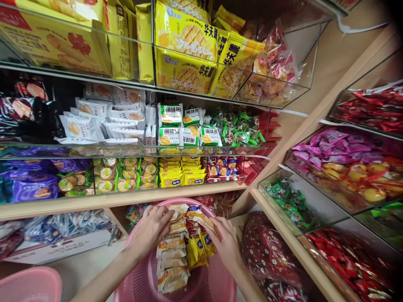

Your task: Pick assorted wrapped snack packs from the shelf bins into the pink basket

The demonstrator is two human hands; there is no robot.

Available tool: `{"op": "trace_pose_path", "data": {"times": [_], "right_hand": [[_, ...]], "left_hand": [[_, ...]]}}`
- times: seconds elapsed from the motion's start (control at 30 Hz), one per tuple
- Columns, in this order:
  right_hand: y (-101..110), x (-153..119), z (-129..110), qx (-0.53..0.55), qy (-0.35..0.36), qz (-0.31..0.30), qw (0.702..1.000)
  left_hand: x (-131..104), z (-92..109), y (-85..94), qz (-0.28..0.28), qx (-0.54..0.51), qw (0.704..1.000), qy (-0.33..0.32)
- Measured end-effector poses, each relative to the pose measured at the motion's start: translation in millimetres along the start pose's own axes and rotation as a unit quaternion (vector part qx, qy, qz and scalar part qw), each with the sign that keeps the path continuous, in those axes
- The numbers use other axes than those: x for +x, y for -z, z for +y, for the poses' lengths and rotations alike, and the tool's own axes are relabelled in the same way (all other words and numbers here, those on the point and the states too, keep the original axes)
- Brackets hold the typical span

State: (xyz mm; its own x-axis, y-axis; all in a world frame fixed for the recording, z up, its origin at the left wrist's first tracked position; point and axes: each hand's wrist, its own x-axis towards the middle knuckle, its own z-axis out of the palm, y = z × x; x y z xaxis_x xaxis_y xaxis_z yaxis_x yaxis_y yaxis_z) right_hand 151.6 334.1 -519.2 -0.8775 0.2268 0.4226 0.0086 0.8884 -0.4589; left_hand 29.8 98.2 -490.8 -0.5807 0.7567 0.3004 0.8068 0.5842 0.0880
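I see a round pink plastic basket (222, 281) containing the packets. Left hand (153, 230) curls at a cream-and-orange wrapped row (172, 256), likely steadying it; can't tell its grip. Right hand (227, 243) pinches one cream-and-orange packet (201, 219).

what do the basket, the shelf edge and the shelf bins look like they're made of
Basket: pink plastic, probably, with a soft sheen and fine molded holes.
Shelf edge: pale wood or wood-look board, smooth and matte.
Bins: clear, glossy acrylic or glass; packets show through.

Brightish; soft blur; dark corners
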Motion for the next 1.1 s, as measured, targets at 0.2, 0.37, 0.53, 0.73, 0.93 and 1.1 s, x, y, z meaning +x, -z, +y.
{"op": "trace_pose_path", "data": {"times": [0.2, 0.37, 0.53, 0.73, 0.93, 1.1], "right_hand": [[2, -1, 1, 0.002, -0.013, -0.007, 1.000], [-1, -2, 2, 0.005, -0.007, -0.007, 1.000], [-3, 1, 0, 0.006, 0.002, 0.003, 1.000], [-4, 6, -7, 0.005, 0.009, 0.006, 1.000], [-11, 12, -16, 0.023, 0.001, -0.018, 1.000], [-12, 37, -24, 0.017, 0.018, -0.047, 0.999]], "left_hand": [[13, 11, -9.0, -0.014, 0.013, 1.000, -0.010], [17, 13, -12.2, -0.020, 0.014, 1.000, -0.014], [21, 16, -12.9, -0.028, -0.015, 0.999, -0.013], [16, 15, -28.3, -0.010, -0.105, 0.994, 0.039], [13, 13, -36.2, 0.013, -0.168, 0.984, 0.063], [7, 9, -45.5, 0.054, -0.208, 0.975, 0.046]]}}
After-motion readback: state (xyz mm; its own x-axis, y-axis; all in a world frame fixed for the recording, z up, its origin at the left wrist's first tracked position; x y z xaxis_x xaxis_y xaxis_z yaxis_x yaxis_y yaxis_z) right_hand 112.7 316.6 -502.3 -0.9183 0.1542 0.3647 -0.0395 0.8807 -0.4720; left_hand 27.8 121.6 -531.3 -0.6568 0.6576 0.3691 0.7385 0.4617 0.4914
